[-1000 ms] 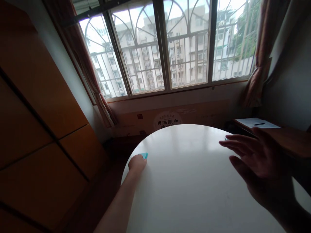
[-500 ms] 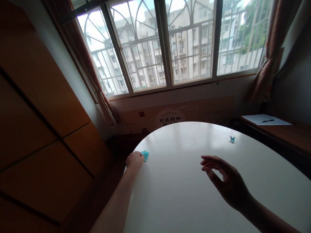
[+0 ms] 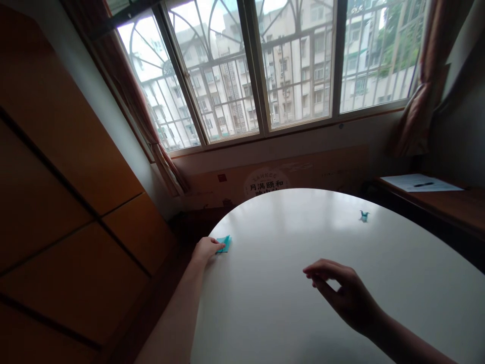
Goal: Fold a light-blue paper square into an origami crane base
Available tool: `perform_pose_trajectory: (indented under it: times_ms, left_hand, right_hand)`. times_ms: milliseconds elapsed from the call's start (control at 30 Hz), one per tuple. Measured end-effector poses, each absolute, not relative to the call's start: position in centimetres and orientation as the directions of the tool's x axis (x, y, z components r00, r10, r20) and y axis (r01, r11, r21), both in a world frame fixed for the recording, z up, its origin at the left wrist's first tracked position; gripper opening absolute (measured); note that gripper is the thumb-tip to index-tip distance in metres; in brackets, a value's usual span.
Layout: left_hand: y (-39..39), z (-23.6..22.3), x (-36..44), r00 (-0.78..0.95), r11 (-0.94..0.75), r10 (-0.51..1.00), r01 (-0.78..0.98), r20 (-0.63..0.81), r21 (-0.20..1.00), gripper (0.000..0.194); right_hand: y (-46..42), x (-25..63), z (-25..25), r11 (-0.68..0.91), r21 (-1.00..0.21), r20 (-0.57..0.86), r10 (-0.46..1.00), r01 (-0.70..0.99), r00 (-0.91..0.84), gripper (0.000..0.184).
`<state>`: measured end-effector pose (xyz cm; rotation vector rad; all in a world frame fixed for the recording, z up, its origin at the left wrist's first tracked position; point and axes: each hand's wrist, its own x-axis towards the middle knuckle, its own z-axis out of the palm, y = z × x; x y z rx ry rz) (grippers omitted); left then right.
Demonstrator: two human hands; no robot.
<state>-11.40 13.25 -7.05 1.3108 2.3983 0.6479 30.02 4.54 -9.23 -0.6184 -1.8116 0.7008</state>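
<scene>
At the left edge of the white round table point(image 3: 261, 283), my left hand point(image 3: 205, 249) pinches a small teal piece of paper point(image 3: 225, 244). One layer of the paper stands up at an angle; its far part is hidden behind my fingers. My right hand point(image 3: 343, 290) hovers over the middle of the table, fingers curved and thumb tip close to them with a small gap. I see nothing in it. A small teal folded-paper figure point(image 3: 364, 216) with pointed tips stands on the table beyond my right hand.
Wooden cabinet doors point(image 3: 68, 242) rise close on the left. To the right, a brown side table point(image 3: 450, 205) bears a white sheet point(image 3: 420, 182) with a dark pen point(image 3: 423, 184). Behind the table is a printed board point(image 3: 303, 174) below a barred window point(image 3: 295, 76).
My right hand has come slightly nearer and to the left, its fingers drawing closer together. The paper's layers at my left hand have shifted, and more of its flat surface shows.
</scene>
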Motion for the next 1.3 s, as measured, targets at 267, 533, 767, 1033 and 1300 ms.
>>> perform_pose_trajectory:
  times_ms: [267,533,767,1033,1300]
  left_hand:
    - [13.1,-7.2,-10.7,-0.487,0.426,0.87,0.668,-0.074,0.611,0.029]
    - [9.7,-3.1,-4.4,-0.325,0.157,0.909,0.846,0.261,0.509,0.017]
    - [6.3,-6.4,7.1,0.129,-0.142,0.99,0.951,0.063,0.276,0.014]
    - [10.2,-2.8,-0.3,-0.262,0.262,0.965,0.958,-0.014,0.118,0.04]
    - [14.3,-4.6,-7.4,-0.564,0.578,0.807,0.815,-0.173,0.038,0.04]
  right_hand:
    - [4.7,30.0,-9.3,0.699,-0.712,0.655,0.696,0.07,-0.294,0.017]
    - [5.2,30.6,-9.3,0.701,-0.707,0.666,0.706,0.099,-0.243,0.017]
    - [6.0,31.0,-10.3,0.683,-0.723,0.657,0.727,0.106,-0.201,0.016]
    - [6.6,31.4,-11.1,0.642,-0.761,0.623,0.764,0.096,-0.165,0.015]
    - [6.7,31.1,-10.7,0.634,-0.768,0.615,0.771,0.095,-0.166,0.017]
